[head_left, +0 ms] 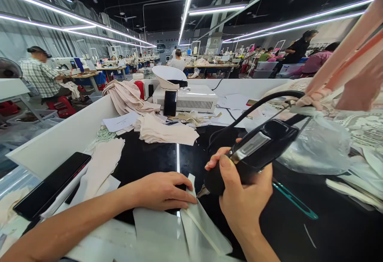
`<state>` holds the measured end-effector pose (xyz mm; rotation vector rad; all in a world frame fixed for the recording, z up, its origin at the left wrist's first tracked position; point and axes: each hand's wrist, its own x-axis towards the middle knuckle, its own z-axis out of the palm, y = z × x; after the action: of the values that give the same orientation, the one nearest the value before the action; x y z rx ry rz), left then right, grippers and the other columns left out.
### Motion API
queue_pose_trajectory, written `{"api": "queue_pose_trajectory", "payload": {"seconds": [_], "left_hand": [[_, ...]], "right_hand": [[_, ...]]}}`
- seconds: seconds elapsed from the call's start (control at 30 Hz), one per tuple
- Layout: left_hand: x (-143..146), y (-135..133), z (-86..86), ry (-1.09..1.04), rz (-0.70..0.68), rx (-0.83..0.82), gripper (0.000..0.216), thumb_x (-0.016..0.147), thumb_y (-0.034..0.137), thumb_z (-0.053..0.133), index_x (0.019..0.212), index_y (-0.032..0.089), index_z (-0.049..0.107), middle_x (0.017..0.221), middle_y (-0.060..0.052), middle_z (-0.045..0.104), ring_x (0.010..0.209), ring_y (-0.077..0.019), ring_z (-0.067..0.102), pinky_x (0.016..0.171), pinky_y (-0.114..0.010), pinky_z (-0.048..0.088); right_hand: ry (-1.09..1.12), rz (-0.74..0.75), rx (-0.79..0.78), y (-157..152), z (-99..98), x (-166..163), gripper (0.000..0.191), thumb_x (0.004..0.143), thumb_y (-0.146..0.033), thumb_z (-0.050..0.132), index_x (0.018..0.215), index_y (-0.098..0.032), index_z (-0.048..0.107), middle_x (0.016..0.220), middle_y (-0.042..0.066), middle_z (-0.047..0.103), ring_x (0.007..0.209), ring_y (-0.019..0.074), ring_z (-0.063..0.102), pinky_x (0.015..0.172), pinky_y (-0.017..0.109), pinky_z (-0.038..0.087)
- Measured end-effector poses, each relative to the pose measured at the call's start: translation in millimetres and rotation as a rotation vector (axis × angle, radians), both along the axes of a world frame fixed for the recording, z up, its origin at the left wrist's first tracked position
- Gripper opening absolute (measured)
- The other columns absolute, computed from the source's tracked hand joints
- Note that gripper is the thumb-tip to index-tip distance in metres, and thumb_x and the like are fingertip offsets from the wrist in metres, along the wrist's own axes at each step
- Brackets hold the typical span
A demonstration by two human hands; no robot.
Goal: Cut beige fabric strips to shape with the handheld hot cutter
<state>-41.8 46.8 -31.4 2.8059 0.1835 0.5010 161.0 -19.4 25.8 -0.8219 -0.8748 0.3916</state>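
Observation:
My left hand (167,192) reaches in from the left, fingertips together and pressing on the narrow top of a pale fabric piece (206,230) with a folded strip along it. A flat whitish sheet (158,230) lies under and beside that piece. Held above the black tabletop, my right hand (243,190) is wrapped around a black corded handheld tool (254,150) with a silver plate on its side. The tool's lower end is close to the fabric near my left fingertips; whether they touch is unclear. A teal slotted plastic strip (296,202) lies to the right.
Stacked cut fabric (166,128) lies ahead, before a white vented box (194,98). A large black phone (52,184) rests left. At right, a plastic bag (317,146) and hanging pink fabric ties (344,54) crowd the space. A white partition (60,134) borders the left.

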Motion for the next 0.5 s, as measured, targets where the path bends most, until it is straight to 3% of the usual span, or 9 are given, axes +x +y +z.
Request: {"api": "queue_pose_trajectory", "payload": {"seconds": [0.27,0.5], "left_hand": [[2.3,1.2,-3.4,-0.011,-0.006,0.015,0.032,0.125,0.039,0.068,0.145,0.021,0.085,0.146,-0.015,0.081,0.137,-0.0275,0.079,0.121,-0.033,0.063],[9.6,5.4,-10.9,0.019,0.026,0.043,0.028,0.121,0.038,0.077,0.142,0.023,0.086,0.144,-0.013,0.083,0.133,-0.0262,0.082,0.119,-0.032,0.065]], "right_hand": [[0.025,0.000,0.013,7.8,-0.3,0.1,0.049,0.086,-0.053,0.105,0.102,-0.027,0.066,0.080,-0.005,0.077,0.060,0.0160,0.068,0.059,0.033,0.062],[-0.008,-0.030,-0.075,12.8,-5.3,7.5,0.055,0.081,-0.054,0.105,0.112,-0.028,0.067,0.081,-0.005,0.079,0.062,0.0192,0.071,0.062,0.035,0.062]]}}
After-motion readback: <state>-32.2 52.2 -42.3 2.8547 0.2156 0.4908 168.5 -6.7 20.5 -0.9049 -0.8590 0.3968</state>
